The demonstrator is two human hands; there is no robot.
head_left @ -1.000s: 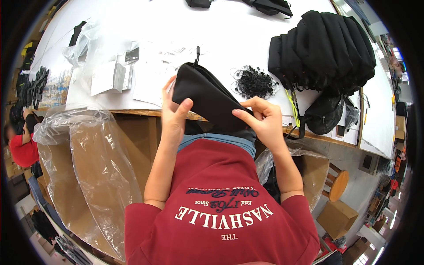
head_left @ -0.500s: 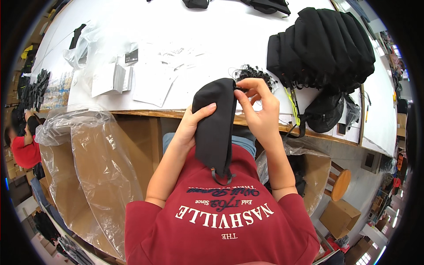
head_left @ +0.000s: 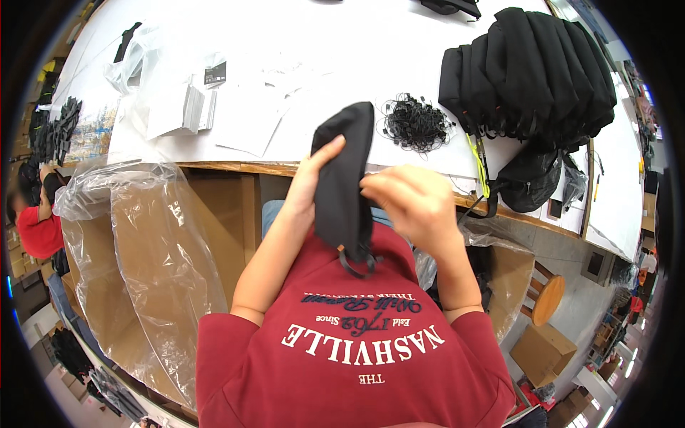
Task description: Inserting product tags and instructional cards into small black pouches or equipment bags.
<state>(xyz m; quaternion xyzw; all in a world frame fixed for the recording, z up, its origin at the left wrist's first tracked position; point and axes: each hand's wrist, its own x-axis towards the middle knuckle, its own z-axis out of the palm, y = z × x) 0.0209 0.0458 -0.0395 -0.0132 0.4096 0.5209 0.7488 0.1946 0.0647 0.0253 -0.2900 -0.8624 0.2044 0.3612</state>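
Holding a black fabric pouch (head_left: 344,178) upright, the left hand (head_left: 312,178) grips its side while the right hand (head_left: 410,203) pinches its edge. Likely mid-handling, the next move calls for a firm grip near the dangling loop (head_left: 355,262).

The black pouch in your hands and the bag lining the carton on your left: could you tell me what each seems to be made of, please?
Black pouch: apparently matte woven fabric; it folds softly under the left hand, without shine. Carton liner bag: thin clear plastic film, glossy, wrinkled, cardboard showing through.
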